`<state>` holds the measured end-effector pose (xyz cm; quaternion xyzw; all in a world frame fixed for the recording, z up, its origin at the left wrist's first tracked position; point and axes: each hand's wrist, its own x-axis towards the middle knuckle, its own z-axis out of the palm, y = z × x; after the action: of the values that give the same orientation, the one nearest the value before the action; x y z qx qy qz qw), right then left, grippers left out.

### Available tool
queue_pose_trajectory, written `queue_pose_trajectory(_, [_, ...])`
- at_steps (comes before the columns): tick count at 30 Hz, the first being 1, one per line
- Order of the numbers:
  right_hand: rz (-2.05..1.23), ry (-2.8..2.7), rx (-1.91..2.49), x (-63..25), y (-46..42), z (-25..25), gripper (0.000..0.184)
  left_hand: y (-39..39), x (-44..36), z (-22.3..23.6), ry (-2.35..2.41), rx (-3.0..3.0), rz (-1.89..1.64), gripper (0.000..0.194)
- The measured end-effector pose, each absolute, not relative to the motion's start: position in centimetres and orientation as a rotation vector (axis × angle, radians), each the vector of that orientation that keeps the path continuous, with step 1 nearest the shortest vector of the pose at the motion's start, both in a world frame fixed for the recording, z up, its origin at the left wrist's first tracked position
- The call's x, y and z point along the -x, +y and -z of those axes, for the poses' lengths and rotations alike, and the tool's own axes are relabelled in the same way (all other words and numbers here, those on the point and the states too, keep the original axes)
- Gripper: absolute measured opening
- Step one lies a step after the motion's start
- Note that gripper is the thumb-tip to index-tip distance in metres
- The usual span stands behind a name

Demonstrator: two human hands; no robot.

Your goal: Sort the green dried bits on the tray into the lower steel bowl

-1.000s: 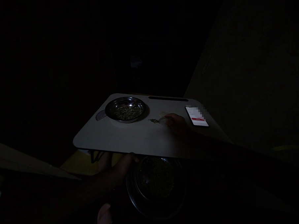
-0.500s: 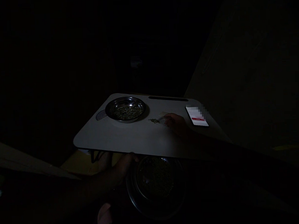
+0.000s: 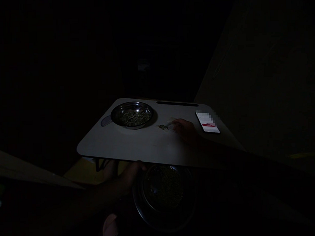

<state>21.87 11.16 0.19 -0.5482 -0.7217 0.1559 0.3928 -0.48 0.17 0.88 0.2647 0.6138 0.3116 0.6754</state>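
In dim light, my right hand [image 3: 185,130] rests over the white table [image 3: 117,144], its fingers curled together beside a small pile of greenish seeds or grains [image 3: 161,127]. A pale, curved shape lies at the fingertips; whether they hold it I cannot make out. Below the near table edge, my left hand [image 3: 133,171] is closed at the rim of a wide metal bowl [image 3: 140,205], thumb uppermost. Inside it sits more of the green grains [image 3: 171,190], mostly in shadow. Another steel bowl [image 3: 146,106], partly filled with similar grains, stands on the table at left.
A phone [image 3: 210,128] with a lit screen lies at the table's right side. Along the far edge runs a dark slot [image 3: 177,103]. A wall [image 3: 263,92] rises at right, and a yellow surface [image 3: 83,171] shows under the table at left.
Almost nothing differs. My right hand's fingers have shifted very slightly by the pile; the left hand and both bowls stay where they were.
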Motion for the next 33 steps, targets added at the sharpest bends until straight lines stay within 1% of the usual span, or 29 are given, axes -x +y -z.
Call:
queue_pose_trajectory(7, [-0.426,-1.822,1.356,-21.5,11.4,-0.2,0.026,0.3,0.6,-0.7,1.424,-0.608,-0.696,0.008])
queue_pose_trajectory(10, [-0.475,-1.831,1.362,-21.6,11.7,-0.2,0.026,0.3,0.7,-0.5,1.409,-0.636,-0.671,0.005])
queue_pose_trajectory(16, [-0.501,-1.942,1.309,-22.4,11.4,-0.3,0.026,0.3,0.9,0.2,1.382,-0.65,-0.688,0.005])
queue_pose_trajectory(21, [-0.482,-1.887,1.313,-22.5,11.5,-0.1,0.027,0.1,0.7,-0.5,1.406,-0.641,-0.66,0.004])
queue_pose_trajectory(26, [-0.53,-1.875,1.312,-22.0,11.9,0.0,0.028,0.1,0.5,-1.5,1.461,-0.653,-0.698,0.008])
queue_pose_trajectory(29, [-0.524,-1.868,1.315,-21.8,11.9,-0.1,0.027,0.1,0.5,-1.3,1.457,-0.64,-0.713,0.008])
queue_pose_trajectory(33, [-0.546,-1.894,1.311,-21.8,11.7,-0.3,0.027,0.1,0.7,-0.6,1.411,-0.609,-0.645,0.007])
